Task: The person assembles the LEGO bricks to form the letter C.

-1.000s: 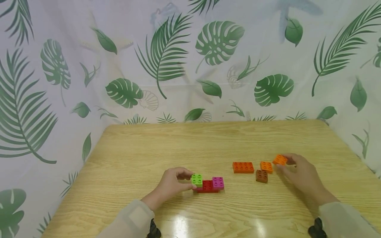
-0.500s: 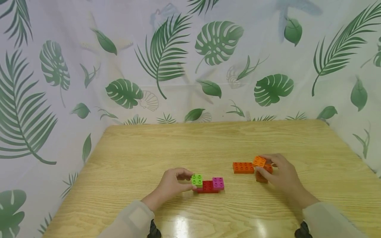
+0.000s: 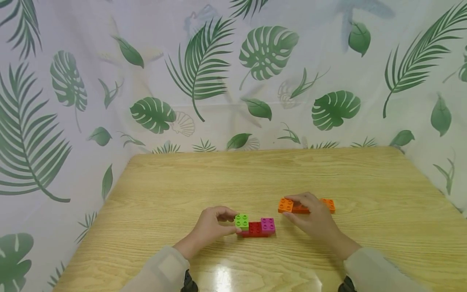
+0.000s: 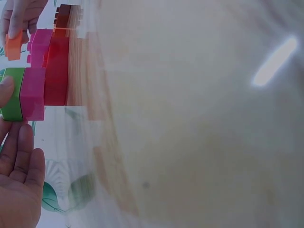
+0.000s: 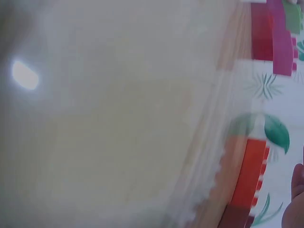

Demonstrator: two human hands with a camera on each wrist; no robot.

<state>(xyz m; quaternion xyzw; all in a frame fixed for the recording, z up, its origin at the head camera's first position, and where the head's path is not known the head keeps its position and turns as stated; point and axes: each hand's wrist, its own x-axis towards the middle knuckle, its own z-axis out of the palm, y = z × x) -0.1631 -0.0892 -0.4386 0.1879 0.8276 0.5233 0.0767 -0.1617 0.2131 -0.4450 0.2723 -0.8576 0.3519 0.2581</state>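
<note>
My left hand (image 3: pixel 209 228) pinches a lime green toy building brick (image 3: pixel 241 221) at its sides. In the left wrist view the green brick (image 4: pixel 13 92) sits on a magenta brick (image 4: pixel 33 92), which is stacked on a long red brick (image 4: pixel 56 71). A second magenta brick (image 3: pixel 268 224) stands on the red brick's right end. My right hand (image 3: pixel 315 219) holds a light orange brick (image 3: pixel 285 205) between thumb and fingers, raised over the left end of a long orange-red brick (image 3: pixel 300 208). The right hand covers part of that long brick.
Another light orange brick (image 3: pixel 329 205) lies right of the right hand. A brown brick (image 5: pixel 235 216) shows in the right wrist view, hidden behind the hand in the head view. All rest on a wooden table (image 3: pixel 182 178) before a leaf-patterned cloth (image 3: pixel 219 81).
The right hand has carried the light orange brick leftward from the table's right side to above the long orange-red brick. The left hand has stayed in place on the green brick.
</note>
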